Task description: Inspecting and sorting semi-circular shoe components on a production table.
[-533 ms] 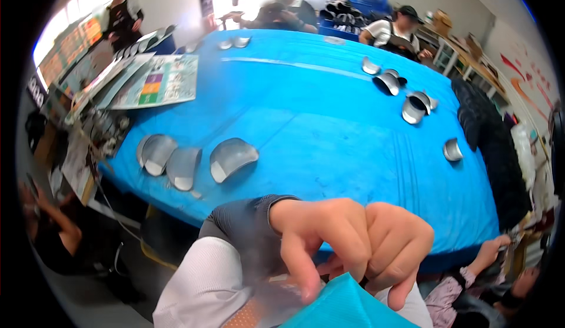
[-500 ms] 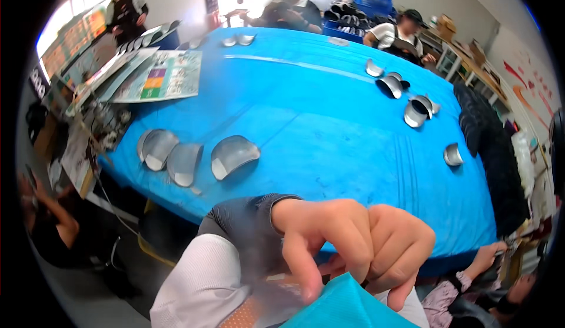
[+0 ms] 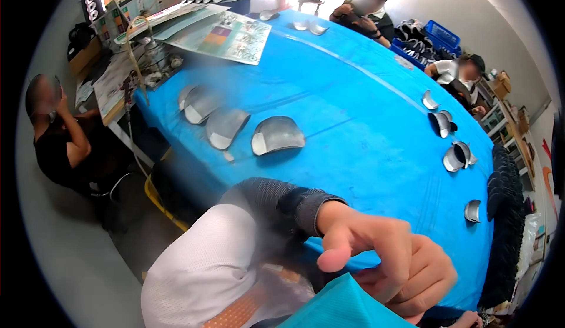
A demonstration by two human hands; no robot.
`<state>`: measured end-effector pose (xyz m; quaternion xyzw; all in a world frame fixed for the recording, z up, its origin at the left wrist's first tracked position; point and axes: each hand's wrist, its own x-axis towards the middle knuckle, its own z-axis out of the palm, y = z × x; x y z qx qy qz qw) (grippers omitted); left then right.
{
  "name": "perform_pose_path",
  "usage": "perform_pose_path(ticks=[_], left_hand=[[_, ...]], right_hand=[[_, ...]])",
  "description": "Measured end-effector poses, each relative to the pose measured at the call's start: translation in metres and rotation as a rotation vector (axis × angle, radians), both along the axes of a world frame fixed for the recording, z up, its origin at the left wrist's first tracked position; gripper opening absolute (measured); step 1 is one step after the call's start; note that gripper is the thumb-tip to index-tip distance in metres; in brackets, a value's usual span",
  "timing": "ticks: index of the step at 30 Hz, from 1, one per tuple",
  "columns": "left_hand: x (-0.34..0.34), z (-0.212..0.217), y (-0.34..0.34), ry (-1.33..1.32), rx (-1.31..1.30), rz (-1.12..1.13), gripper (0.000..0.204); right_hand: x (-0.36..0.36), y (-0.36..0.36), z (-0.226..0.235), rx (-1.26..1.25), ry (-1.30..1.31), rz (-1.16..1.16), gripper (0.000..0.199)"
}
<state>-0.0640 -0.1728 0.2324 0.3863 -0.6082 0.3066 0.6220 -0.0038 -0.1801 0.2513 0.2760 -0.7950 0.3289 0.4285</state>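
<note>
On the blue-covered bench point(image 3: 365, 134), past the left hand point(image 3: 371, 240), its fingers curled, thumb apart, any grip impossible to tell, rests a curved grey shell point(image 3: 278, 137): probably light, stiff and smooth, best taken by its rim.

1. Worktop point(image 3: 365, 163): bright blue.
2. Curved pieces point(image 3: 278, 135): silvery grey with paler patches.
3. Fabric point(image 3: 341, 307): turquoise.
4. Sleeve point(image 3: 268, 195): dark grey, finely lined.
5. Mesh garment point(image 3: 197, 263): white, finely dotted.
6. Strip point(image 3: 235, 313): orange-brown with rows of pale dots.
7. Crate point(image 3: 442, 35): deep blue.
</note>
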Motion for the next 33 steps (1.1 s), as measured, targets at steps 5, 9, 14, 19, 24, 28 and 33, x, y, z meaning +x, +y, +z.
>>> perform_pose_path(ticks=[5,9,14,19,24,28,33], left_hand=[[0.013,-0.017,0.009,0.029,0.019,0.141,0.056],[0.021,-0.023,0.016,0.027,-0.005,0.131,0.053],[0.024,-0.015,0.012,-0.04,-0.043,0.075,0.051],[0.019,0.022,-0.002,-0.126,-0.076,-0.005,0.05],[0.033,0.07,-0.036,-0.24,-0.152,-0.217,0.05],[0.043,0.076,-0.031,-0.271,-0.046,-0.189,0.054],[0.055,0.079,-0.061,-0.313,-0.176,-0.285,0.053]], right_hand=[[0.009,0.002,-0.015,-0.006,0.068,0.016,0.032],[0.02,0.006,-0.022,-0.021,0.107,0.011,0.031],[0.028,0.008,-0.022,-0.024,0.106,0.0,0.031],[0.025,0.005,-0.009,-0.005,0.117,0.025,0.03],[0.03,-0.004,0.016,0.038,0.169,0.084,0.03],[0.034,-0.009,0.026,0.064,0.179,0.107,0.029],[0.035,-0.014,0.031,0.084,0.19,0.14,0.029]])
